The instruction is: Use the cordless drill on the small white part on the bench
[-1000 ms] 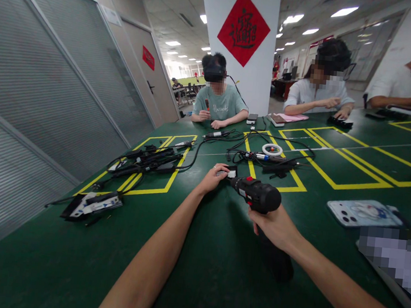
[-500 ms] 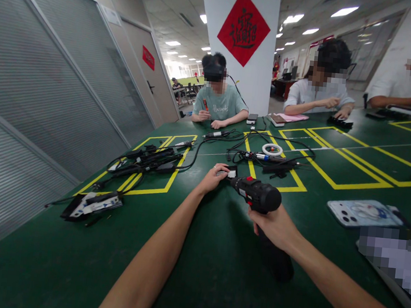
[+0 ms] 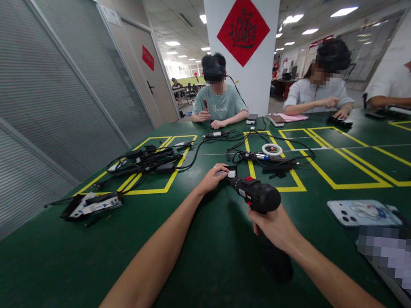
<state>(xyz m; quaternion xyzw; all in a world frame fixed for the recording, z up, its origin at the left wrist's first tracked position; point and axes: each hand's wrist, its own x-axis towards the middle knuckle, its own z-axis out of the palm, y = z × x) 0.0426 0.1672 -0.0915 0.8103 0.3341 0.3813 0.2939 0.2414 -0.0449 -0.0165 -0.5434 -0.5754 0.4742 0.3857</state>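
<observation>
My right hand (image 3: 273, 223) is wrapped round the grip of a black cordless drill (image 3: 256, 195) with red switches. The drill lies over on its side, its chuck pointing left and away from me. Its tip reaches a small black piece with a white label (image 3: 231, 173) on the green table. My left hand (image 3: 215, 176) grips that piece from its left side, with the fingers closed on it. The drill's front end and my fingers hide part of the piece, and the bit's exact contact point cannot be made out.
Black cables and adapters (image 3: 146, 160) lie at left, near a black-and-white part (image 3: 93, 205). Beyond my hands are a white tape ring (image 3: 272, 149) and a pen-like tool (image 3: 259, 157). A phone (image 3: 363, 213) lies at right. Several people sit across the green table (image 3: 71, 267).
</observation>
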